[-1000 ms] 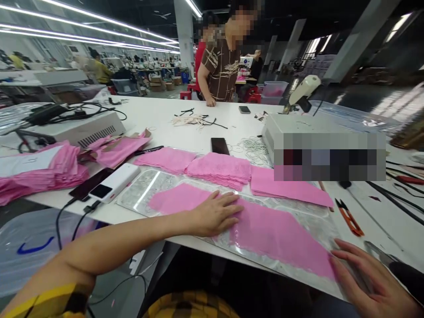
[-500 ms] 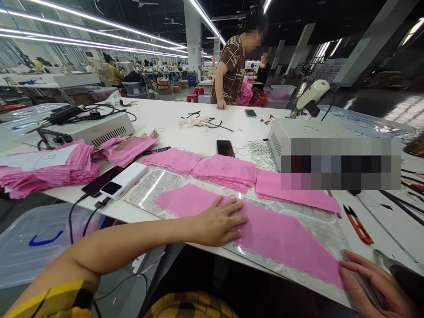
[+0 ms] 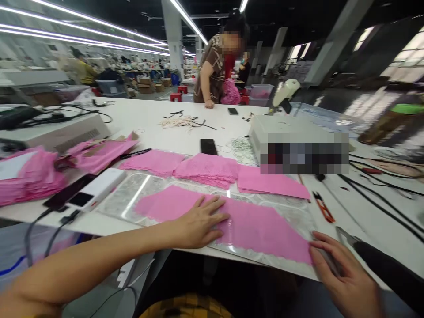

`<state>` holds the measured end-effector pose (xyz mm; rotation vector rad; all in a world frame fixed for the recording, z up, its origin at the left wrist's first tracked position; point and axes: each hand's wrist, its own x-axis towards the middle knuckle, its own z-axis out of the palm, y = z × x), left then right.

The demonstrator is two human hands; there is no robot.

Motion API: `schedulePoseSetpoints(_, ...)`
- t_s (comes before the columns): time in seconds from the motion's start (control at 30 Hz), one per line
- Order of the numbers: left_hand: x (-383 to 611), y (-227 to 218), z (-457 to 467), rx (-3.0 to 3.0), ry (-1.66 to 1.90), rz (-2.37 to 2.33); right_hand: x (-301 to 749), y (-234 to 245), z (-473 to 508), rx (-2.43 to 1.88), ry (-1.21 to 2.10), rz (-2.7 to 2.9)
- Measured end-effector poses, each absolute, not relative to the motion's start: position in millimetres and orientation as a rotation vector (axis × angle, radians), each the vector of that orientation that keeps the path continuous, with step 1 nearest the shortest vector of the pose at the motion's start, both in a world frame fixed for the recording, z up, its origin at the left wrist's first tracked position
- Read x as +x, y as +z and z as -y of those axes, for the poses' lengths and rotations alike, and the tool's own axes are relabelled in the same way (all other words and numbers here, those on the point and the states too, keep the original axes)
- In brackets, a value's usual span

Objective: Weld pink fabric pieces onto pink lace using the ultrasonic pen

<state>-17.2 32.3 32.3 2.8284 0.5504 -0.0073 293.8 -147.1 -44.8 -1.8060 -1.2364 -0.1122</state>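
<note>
A long pink fabric piece (image 3: 258, 229) with scalloped edges lies flat on a clear template board (image 3: 112, 201). My left hand (image 3: 200, 223) rests on the middle of the fabric, palm down and fingers spread. At the fabric's right tip, my right hand (image 3: 344, 265) touches the corner with its fingers stretched out and apart. Something greyish shows between its thumb and fingers; I cannot make out what. Behind the board's middle lie pink fabric stacks (image 3: 212, 168), with a smoother pink stack (image 3: 271, 182) to their right. A black-handled tool (image 3: 380, 260) with a metal tip lies beside my right hand.
Orange thread snips (image 3: 323, 207) lie right of the board. A white power bank (image 3: 99, 187) and a dark phone (image 3: 68, 192) sit at left, near a pink bundle (image 3: 33, 176). A grey machine box (image 3: 288, 126) stands at back right. Across the table (image 3: 132, 115) a person (image 3: 207, 70) leans on it.
My view has turned to the right, so the scene sits further left. Both hands keep their places on the fabric. The person across the table bends lower.
</note>
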Motion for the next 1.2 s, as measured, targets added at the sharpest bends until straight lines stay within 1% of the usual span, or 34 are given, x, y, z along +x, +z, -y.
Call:
schedulePoseSetpoints(0.17, -26.0, 18.5, -45.0, 2.911, 0.216, -0.479, 287.6, -37.7, 144.5, -1.751, -0.124, 1.246)
schedulePoseSetpoints(0.3, -10.4, 23.8, -50.6, 2.957, 0.311, -0.29, 287.0, -38.3, 149.3, -1.797, -0.159, 1.211)
schedulePoseSetpoints(0.47, 41.0, 36.1, -46.2, 2.87, 0.251, 0.088, 286.0, -38.6, 150.9, -1.786, -0.157, 1.221)
schedulePoseSetpoints(0.63, 86.1, 29.0, -49.8, 2.805, 0.12, 0.312, 285.2, -37.4, 143.9, -1.782, -0.157, 1.224)
schedulePoseSetpoints(0.8, 95.6, 20.6, -55.3, 2.814, 0.03, 0.294, 283.7, -38.1, 142.3, -1.778, -0.168, 1.214)
schedulePoseSetpoints(1.0, 93.9, 24.4, -54.2, 2.853, -0.07, 0.259, 283.1, -42.1, 143.6, -1.768, -0.179, 1.193)
schedulePoseSetpoints(1.2, 93.0, 25.5, -53.3, 2.863, -0.08, 0.235, 284.5, -41.1, 145.9, -1.788, -0.166, 1.205)
